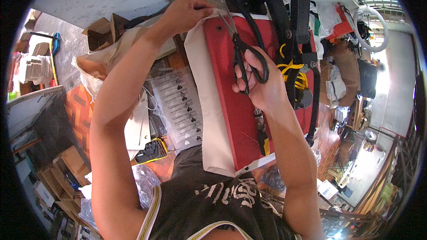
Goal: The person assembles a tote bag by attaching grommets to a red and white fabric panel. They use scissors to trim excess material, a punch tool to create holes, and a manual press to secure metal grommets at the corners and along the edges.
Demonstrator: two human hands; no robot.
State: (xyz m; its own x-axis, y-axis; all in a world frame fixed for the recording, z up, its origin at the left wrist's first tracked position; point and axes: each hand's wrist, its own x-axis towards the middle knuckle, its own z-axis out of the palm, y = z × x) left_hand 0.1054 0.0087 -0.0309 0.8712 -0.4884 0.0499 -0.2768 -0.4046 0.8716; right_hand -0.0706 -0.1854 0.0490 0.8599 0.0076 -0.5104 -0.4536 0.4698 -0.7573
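My right hand holds a pair of scissors with black handles, fingers through the loops. The blades are parted and point up at the far edge of a cream fabric. At that edge my left hand is closed in a pinch on the fabric, just left of the blade tips. On the fabric lies a red panel, and the cream cloth sticks out along its left side. A tool with a yellow-and-black handle rests on the panel, beside my right forearm.
Black metal bars and looped yellow cord stand over the panel's right side. Left of the fabric lie printed clear plastic and a black-and-yellow bit case. An opened cardboard box sits at the far left.
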